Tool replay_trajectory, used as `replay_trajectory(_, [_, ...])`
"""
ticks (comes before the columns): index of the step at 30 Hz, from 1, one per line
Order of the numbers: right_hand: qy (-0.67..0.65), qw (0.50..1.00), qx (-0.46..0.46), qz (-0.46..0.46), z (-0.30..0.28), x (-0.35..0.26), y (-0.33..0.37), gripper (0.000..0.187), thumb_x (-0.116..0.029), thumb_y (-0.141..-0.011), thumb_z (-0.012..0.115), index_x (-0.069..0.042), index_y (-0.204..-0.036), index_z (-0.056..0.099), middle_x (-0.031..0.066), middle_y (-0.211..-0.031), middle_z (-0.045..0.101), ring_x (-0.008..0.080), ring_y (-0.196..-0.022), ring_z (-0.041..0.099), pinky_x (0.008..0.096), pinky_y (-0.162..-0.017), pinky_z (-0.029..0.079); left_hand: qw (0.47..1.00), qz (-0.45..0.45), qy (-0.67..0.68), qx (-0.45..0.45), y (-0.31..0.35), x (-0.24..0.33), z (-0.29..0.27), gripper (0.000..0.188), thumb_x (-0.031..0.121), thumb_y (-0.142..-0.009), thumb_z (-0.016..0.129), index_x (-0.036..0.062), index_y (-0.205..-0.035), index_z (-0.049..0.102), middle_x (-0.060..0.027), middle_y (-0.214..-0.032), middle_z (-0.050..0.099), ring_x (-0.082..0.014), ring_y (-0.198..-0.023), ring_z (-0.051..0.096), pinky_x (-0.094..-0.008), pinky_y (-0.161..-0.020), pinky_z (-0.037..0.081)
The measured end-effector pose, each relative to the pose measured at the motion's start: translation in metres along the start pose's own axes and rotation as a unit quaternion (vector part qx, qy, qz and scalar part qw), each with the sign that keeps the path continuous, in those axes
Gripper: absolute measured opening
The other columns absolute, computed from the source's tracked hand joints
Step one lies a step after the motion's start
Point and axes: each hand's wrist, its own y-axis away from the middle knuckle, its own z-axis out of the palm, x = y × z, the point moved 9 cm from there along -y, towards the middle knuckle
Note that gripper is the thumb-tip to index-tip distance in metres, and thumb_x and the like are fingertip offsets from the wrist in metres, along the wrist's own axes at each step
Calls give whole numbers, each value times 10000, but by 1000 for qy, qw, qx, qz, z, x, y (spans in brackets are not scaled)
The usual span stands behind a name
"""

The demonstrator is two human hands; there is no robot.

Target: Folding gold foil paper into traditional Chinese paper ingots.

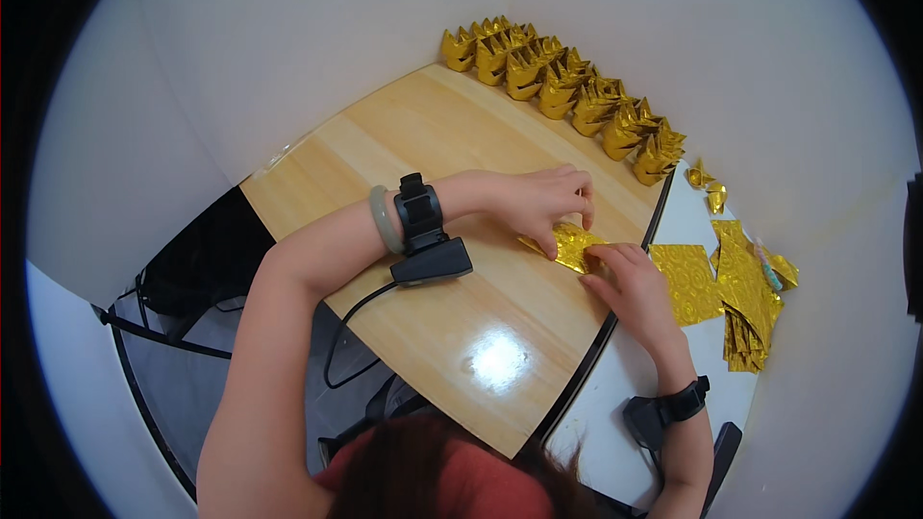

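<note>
A small folded piece of gold foil paper lies on the wooden tabletop, held between my two hands. My left hand reaches over it from the far left side, thumb pressing the paper's left part and fingers bent round the far side. At the right end, my right hand has its thumb and fingertips closed on the edge. The undersides of the fingers are hidden. Just beyond my right hand, a flat gold foil sheet rests on the white table.
Stacked gold folded-paper shapes stand in several groups along the far wall. A gold sheet pile and two small folded gold pieces lie at right. A cable hangs from the black wrist device. The tabletops meet at a dark seam.
</note>
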Motion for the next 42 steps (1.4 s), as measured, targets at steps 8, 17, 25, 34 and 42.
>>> replay_trajectory(8, [9, 999, 20, -26, 0, -2, 1, 211, -173, -737, 668, -61, -912, 631, 71, -881, 604, 243, -846, 559, 339, -718, 470, 997, -12, 32, -73, 0, 8, 7, 430, 269, -619, 775, 29, -944, 625, -141, -930, 583, -284, -933, 538, -347, -793, 445])
replay_trajectory(17, [32, 998, 30, -48, -3, -11, 1, 189, -164, -731, 671, -56, -882, 638, 69, -809, 579, 236, -796, 557, 335, -680, 476, 988, -81, 75, -110, 5, 7, 4, 332, 217, -669, 709, -10, -898, 629, -130, -834, 592, -265, -799, 581, -345, -701, 467])
replay_trajectory(25, [-18, 999, 6, -34, 0, -3, 2, 156, -164, -754, 658, -57, -867, 650, 70, -798, 584, 242, -777, 559, 339, -648, 472, 982, -91, 77, -147, 13, 20, -3, 316, 257, -698, 697, 14, -897, 673, -132, -764, 646, -247, -707, 611, -334, -616, 465])
replay_trajectory(34, [-219, 961, -8, 168, 19, 38, 0, 162, -149, -805, 636, -3, -874, 628, 87, -731, 620, 162, -660, 580, 269, -611, 457, 970, -143, 164, -106, 7, -8, 3, 239, 194, -738, 655, 20, -900, 679, -117, -797, 667, -209, -700, 613, -313, -633, 469])
replay_trajectory(42, [-250, 952, 36, 171, 28, 52, -4, 145, -80, -786, 654, -1, -894, 598, 43, -667, 597, 98, -591, 548, 224, -545, 434, 960, -209, 167, -87, 8, -22, 8, 179, 128, -745, 662, 2, -863, 615, -98, -767, 647, -185, -705, 605, -301, -633, 467])
